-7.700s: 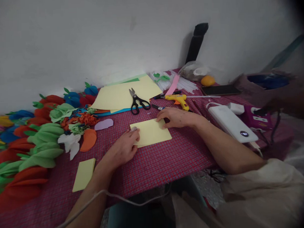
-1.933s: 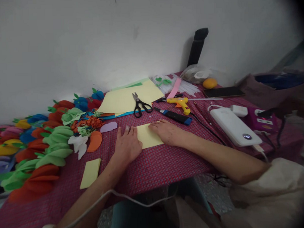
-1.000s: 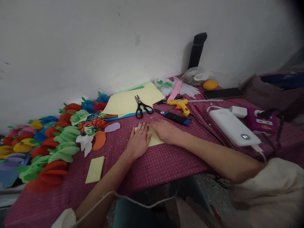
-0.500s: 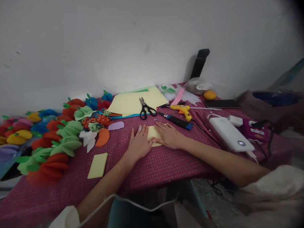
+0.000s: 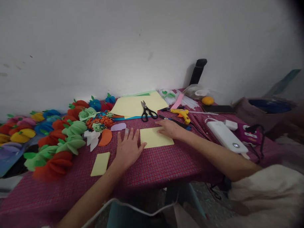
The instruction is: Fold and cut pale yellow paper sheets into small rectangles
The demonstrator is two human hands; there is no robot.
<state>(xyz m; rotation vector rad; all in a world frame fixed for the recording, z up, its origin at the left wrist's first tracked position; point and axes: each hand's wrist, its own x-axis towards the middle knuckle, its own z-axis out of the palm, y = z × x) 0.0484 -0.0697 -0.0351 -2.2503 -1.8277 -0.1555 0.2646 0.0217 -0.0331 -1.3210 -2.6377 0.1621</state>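
A pale yellow rectangular sheet lies flat on the checked tablecloth in front of me. My right hand rests over its upper right part, fingers stretched out, holding nothing. Just left of the sheet, my left hand lies flat on the cloth with its fingers spread and the thumb near the sheet's edge. Further left is a small pale yellow stack. Beyond the sheet, black-handled scissors sit on larger yellow sheets. A utility knife is partly hidden behind my right hand.
Colourful layered fruit-like shapes crowd the left side, beside scraps and an orange cut piece. On the right are a yellow glue gun, a white power bank, a purple power socket and an orange fruit.
My left hand has moved left off the yellow sheet onto the cloth, fingers spreading. My right hand has shifted slightly, and more of the sheet now shows. The view has tilted a little.
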